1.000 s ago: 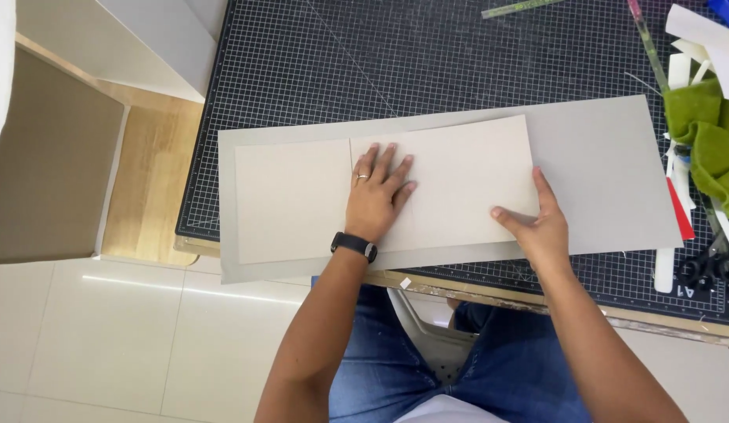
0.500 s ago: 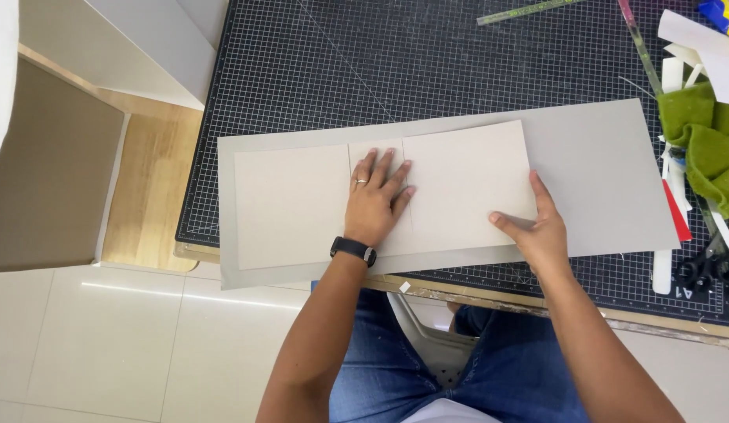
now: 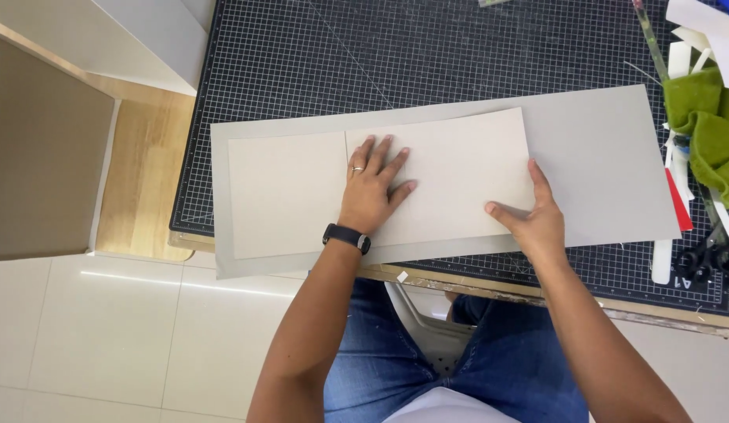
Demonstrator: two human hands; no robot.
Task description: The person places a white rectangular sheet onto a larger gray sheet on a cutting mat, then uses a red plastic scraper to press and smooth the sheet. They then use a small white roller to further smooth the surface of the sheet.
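Note:
A long grey sheet (image 3: 599, 164) lies across a black gridded cutting mat (image 3: 458, 55). Two pale board panels rest on it side by side: a left panel (image 3: 282, 196) and a right panel (image 3: 458, 172), with a narrow gap between them. My left hand (image 3: 374, 186) presses flat, fingers spread, on the right panel just beside the gap; it wears a ring, with a black watch on the wrist. My right hand (image 3: 533, 213) rests at that panel's lower right corner, thumb on the board.
Green cloth (image 3: 705, 125), paper strips and a red-edged piece (image 3: 678, 200) lie at the mat's right edge, with black scissors (image 3: 705, 262) below. A wooden tabletop (image 3: 141, 184) and a brown board (image 3: 43, 157) are at the left. Tiled floor and my jeans are underneath.
Almost nothing differs; both hands stay pressed on the right panel, and the view has shifted very slightly.

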